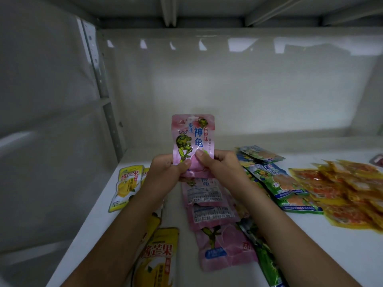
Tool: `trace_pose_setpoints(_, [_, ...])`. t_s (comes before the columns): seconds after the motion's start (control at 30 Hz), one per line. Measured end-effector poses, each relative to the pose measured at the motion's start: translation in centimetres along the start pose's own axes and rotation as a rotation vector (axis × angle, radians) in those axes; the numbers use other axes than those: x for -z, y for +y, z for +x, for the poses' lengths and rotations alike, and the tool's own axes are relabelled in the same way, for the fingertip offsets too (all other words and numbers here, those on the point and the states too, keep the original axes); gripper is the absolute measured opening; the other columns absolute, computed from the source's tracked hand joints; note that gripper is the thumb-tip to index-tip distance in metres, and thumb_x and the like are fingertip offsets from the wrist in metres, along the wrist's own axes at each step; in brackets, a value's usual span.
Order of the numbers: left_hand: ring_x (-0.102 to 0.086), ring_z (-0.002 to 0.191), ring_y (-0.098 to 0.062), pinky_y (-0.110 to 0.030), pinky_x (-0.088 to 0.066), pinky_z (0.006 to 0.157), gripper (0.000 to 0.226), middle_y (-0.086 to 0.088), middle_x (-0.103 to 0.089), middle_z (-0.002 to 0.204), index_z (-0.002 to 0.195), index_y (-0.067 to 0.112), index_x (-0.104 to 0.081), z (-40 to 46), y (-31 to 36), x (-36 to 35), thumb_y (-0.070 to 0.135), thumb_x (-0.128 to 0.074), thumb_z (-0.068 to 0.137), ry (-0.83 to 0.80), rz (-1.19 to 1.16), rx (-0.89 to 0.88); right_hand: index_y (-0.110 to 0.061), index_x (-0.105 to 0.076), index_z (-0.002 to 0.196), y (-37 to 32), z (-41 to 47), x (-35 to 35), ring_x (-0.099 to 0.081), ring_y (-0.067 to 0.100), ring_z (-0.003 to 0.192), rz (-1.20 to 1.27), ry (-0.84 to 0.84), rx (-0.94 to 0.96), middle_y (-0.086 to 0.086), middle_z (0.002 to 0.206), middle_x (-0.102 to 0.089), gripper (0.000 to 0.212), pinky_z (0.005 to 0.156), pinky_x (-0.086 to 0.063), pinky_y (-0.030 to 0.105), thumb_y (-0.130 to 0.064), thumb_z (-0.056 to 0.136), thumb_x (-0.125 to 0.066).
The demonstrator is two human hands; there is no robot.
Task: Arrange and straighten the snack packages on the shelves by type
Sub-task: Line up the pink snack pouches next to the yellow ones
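Head view of a sorting step on a white shelf (290,255). Both hands hold one pink packet (192,139) upright above the shelf, printed face toward the camera. The left hand (165,172) pinches its lower left corner between thumb and curled fingers; the right hand (219,164) pinches the lower right edge, with the thumb pressed on the front face. Directly beneath the hands lies a row of pink packets (213,216), overlapping and running toward the viewer, some face down with the label panel showing and the nearest one face up. Yellow packets (126,187) lie to the left, a further yellow one (157,257) near the front edge under the left forearm. Green and blue packets (277,179) lie in a slanted overlapping line to the right of the pink row, and a loose heap of orange packets (348,191) sits farther right. The types appear already largely grouped, so the step in hand is judged to be squaring and orienting a single pink packet for its row. The next move probably calls for lowering it flat onto the far end of the pink row, edges aligned with its neighbours; the face-down pink packets and the slanted green line would likely still need straightening.
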State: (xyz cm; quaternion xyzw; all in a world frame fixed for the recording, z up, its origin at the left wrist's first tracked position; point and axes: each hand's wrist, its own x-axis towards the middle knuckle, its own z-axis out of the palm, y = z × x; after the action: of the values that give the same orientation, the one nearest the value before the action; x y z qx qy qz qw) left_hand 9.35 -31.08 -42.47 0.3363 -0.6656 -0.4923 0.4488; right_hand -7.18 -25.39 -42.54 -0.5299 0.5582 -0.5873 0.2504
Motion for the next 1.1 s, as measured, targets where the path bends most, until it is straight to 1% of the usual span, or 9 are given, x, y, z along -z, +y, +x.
trace_pose_setpoints(0.1, [-0.075, 0.078, -0.038, -0.052, -0.064, 0.081, 0.019, -0.028, -0.076, 0.087, 0.094, -0.008, -0.075, 0.0, -0.2, 0.0, 0.006, -0.066, 0.101, 0.002, 0.041, -0.02, -0.014, -0.078, 0.077, 0.0, -0.1, 0.2, -0.06, 0.014, 0.06, -0.034, -0.026, 0.032, 0.009, 0.069, -0.072, 0.02, 0.062, -0.048, 0.035, -0.022, 0.096, -0.077])
trace_pose_setpoints(0.2, [-0.074, 0.089, -0.048, -0.061, -0.06, 0.088, 0.022, -0.03, -0.075, 0.094, 0.1, -0.008, -0.074, 0.0, 0.0, -0.2, 0.012, -0.065, 0.102, -0.039, 0.01, -0.024, -0.019, -0.08, 0.083, -0.3, -0.3, 0.2, -0.068, 0.012, 0.065, 0.0, -0.012, 0.003, 0.0, 0.075, -0.078, 0.013, 0.063, -0.054, 0.035, -0.02, 0.095, -0.077])
trace_pose_setpoints(0.37, [-0.075, 0.086, -0.035, -0.046, -0.062, 0.086, 0.014, -0.02, -0.078, 0.092, 0.091, 0.008, -0.079, -0.2, 0.9, 0.0, 0.01, -0.068, 0.098, -0.023, -0.163, 0.045, -0.014, -0.081, 0.097, -1.0, -0.6, 0.1, -0.074, 0.021, 0.08, 0.098, -0.056, -0.028, 0.011, 0.092, -0.081, 0.011, 0.078, -0.061, 0.044, -0.022, 0.096, -0.074])
trace_pose_setpoints(0.47, [-0.076, 0.095, -0.04, -0.048, -0.061, 0.09, 0.012, -0.02, -0.079, 0.098, 0.099, 0.004, -0.08, -0.3, 0.9, 0.2, 0.015, -0.075, 0.095, 0.025, -0.199, 0.039, -0.012, -0.081, 0.101, -0.8, -0.5, 0.0, -0.078, 0.027, 0.092, 0.122, -0.068, -0.062, 0.009, 0.096, -0.082, 0.014, 0.087, -0.062, 0.045, -0.021, 0.099, -0.071])
trace_pose_setpoints(0.6, [-0.067, 0.072, -0.027, -0.041, -0.055, 0.075, 0.032, -0.016, -0.072, 0.078, 0.09, -0.01, -0.07, -0.4, 0.4, -0.5, 0.019, -0.085, 0.086, 0.133, -0.179, 0.001, -0.001, -0.078, 0.109, -0.6, -0.4, 0.4, -0.078, 0.028, 0.089, 0.254, -0.045, -0.153, 0.016, 0.098, -0.081, 0.017, 0.08, -0.063, 0.037, -0.012, 0.097, -0.072])
trace_pose_setpoints(0.8, [-0.057, 0.052, 0.002, -0.018, -0.052, 0.061, 0.026, 0.017, -0.059, 0.051, 0.071, 0.012, -0.064, -0.6, -0.1, -0.9, 0.014, -0.083, 0.089, 0.089, 0.081, -0.019, 0.002, -0.075, 0.107, 0.3, 0.3, 0.9, -0.079, 0.028, 0.082, 0.254, 0.096, -0.207, 0.016, 0.089, -0.08, 0.016, 0.077, -0.065, 0.035, 0.001, 0.091, -0.076])
trace_pose_setpoints(0.93, [-0.058, 0.071, -0.024, -0.009, -0.037, 0.056, 0.038, -0.012, -0.066, 0.078, 0.074, 0.017, -0.049, -0.4, -0.8, -1.3, 0.012, -0.086, 0.081, 0.131, 0.493, -0.099, -0.016, -0.081, 0.093, 1.6, 0.4, 0.7, -0.078, 0.027, 0.085, 0.028, 0.147, -0.187, 0.006, 0.087, -0.081, 0.02, 0.085, -0.065, 0.048, 0.002, 0.091, -0.074])
trace_pose_setpoints(1.0, [-0.051, 0.073, -0.025, -0.008, -0.035, 0.056, 0.028, -0.02, -0.069, 0.086, 0.079, 0.014, -0.056, -0.4, -0.9, -1.6, 0.008, -0.084, 0.082, 0.153, 0.591, -0.162, -0.018, -0.083, 0.092, 1.8, 0.5, 0.6, -0.077, 0.027, 0.086, -0.103, 0.131, -0.188, 0.001, 0.085, -0.08, 0.02, 0.085, -0.064, 0.05, 0.0, 0.089, -0.073])
trace_pose_setpoints(1.1, [-0.045, 0.069, -0.019, -0.015, -0.03, 0.054, 0.026, -0.002, -0.055, 0.068, 0.074, 0.008, -0.059, -0.5, -1.2, -1.6, 0.011, -0.082, 0.085, 0.144, 0.645, -0.158, -0.017, -0.082, 0.094, 1.9, 0.5, 0.8, -0.07, 0.016, 0.074, -0.338, 0.084, -0.193, -0.007, 0.074, -0.075, 0.01, 0.067, -0.057, 0.025, -0.011, 0.09, -0.075])
